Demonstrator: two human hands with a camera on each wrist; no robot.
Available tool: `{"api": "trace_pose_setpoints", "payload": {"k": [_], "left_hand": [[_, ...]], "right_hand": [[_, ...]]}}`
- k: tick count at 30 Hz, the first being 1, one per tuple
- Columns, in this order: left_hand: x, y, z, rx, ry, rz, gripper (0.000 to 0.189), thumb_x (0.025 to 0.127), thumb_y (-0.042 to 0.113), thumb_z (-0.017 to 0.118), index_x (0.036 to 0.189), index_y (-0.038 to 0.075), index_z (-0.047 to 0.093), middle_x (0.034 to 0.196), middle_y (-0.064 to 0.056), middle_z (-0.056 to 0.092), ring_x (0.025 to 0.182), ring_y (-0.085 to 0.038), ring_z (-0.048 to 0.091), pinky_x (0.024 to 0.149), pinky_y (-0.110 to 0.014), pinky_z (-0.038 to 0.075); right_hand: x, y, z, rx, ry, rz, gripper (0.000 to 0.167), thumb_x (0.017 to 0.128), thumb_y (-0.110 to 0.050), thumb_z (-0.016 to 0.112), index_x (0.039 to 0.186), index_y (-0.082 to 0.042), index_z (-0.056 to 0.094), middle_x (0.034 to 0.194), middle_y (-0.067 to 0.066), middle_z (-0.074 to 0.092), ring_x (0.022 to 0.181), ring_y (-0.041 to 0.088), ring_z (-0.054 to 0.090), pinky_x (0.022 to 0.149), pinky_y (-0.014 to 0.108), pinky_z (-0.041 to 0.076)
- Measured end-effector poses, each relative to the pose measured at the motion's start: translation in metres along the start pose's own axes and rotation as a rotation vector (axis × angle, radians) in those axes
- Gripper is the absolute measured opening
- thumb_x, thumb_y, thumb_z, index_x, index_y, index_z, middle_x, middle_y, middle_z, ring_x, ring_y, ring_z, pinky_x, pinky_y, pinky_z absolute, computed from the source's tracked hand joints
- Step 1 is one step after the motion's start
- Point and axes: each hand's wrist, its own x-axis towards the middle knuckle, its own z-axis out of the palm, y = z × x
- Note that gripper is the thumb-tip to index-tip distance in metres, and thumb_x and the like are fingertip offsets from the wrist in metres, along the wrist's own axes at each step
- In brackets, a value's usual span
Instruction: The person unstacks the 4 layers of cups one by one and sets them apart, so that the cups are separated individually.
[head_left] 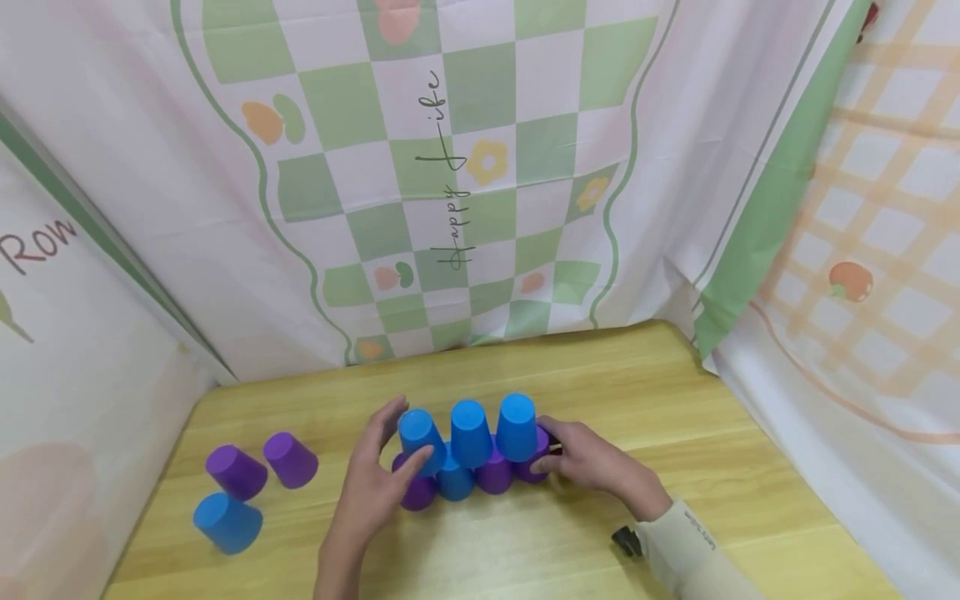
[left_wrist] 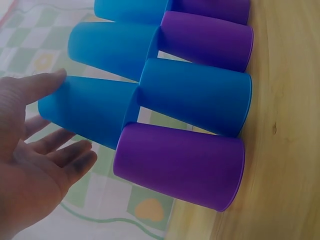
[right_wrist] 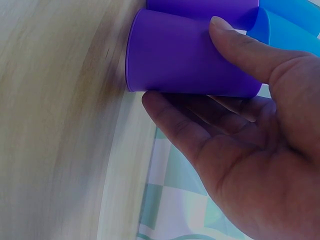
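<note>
Four-cup-wide lower row: upside-down purple and blue cups stand side by side, with a purple cup [left_wrist: 180,167] at the left end and a purple cup [right_wrist: 185,55] at the right end. Three blue cups, among them the middle one [head_left: 470,433], sit upside down above the gaps. Around the leftmost upper blue cup [left_wrist: 90,107] my left hand [head_left: 378,471] lies loosely, thumb touching its near side; the fingers are spread, some tips hidden behind it. My right hand [head_left: 596,458] holds the right-end purple cup between thumb and fingers.
Left of the row, two purple cups [head_left: 236,472] [head_left: 290,460] and a blue cup [head_left: 228,523] stand upside down on the wooden table [head_left: 600,533]. A patterned curtain [head_left: 480,183] hangs along the back edge. A small black object [head_left: 627,542] is at the right sleeve.
</note>
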Motion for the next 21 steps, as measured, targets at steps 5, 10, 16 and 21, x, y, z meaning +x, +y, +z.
{"api": "trace_pose_setpoints", "payload": {"k": [5, 10, 16, 21], "left_hand": [[-0.0004, 0.0009, 0.0018, -0.011, -0.011, -0.015, 0.068, 0.093, 0.015, 0.081, 0.153, 0.022, 0.049, 0.153, -0.008, 0.057, 0.145, -0.033, 0.053, 0.12, -0.053, 0.045], [-0.001, 0.0016, 0.002, -0.005, -0.016, -0.027, 0.064, 0.095, 0.016, 0.08, 0.152, 0.024, 0.051, 0.153, -0.007, 0.058, 0.145, -0.036, 0.053, 0.118, -0.055, 0.046], [-0.0011, -0.0003, 0.0037, -0.023, -0.023, -0.036, 0.064, 0.095, 0.014, 0.08, 0.151, 0.025, 0.052, 0.151, -0.008, 0.058, 0.143, -0.037, 0.054, 0.117, -0.059, 0.046], [-0.0015, -0.0006, 0.0042, -0.027, -0.033, -0.058, 0.064, 0.095, 0.014, 0.079, 0.152, 0.027, 0.051, 0.152, -0.009, 0.058, 0.142, -0.04, 0.055, 0.116, -0.063, 0.045]], "right_hand": [[-0.0003, -0.0007, 0.0001, -0.006, 0.003, 0.001, 0.04, 0.098, -0.022, 0.076, 0.131, -0.007, 0.061, 0.121, 0.007, 0.074, 0.118, 0.033, 0.071, 0.1, 0.051, 0.061], [-0.0008, -0.0013, 0.0, -0.009, 0.004, 0.002, 0.041, 0.098, -0.021, 0.076, 0.132, -0.006, 0.06, 0.121, 0.008, 0.074, 0.117, 0.033, 0.071, 0.1, 0.052, 0.061], [-0.001, -0.0016, 0.0008, -0.013, 0.005, 0.004, 0.039, 0.099, -0.021, 0.075, 0.132, -0.007, 0.061, 0.121, 0.006, 0.074, 0.117, 0.032, 0.071, 0.1, 0.049, 0.062], [-0.0008, -0.0009, 0.0006, -0.014, 0.007, 0.005, 0.039, 0.099, -0.02, 0.075, 0.133, -0.008, 0.06, 0.122, 0.006, 0.074, 0.118, 0.032, 0.071, 0.1, 0.049, 0.062]]}}
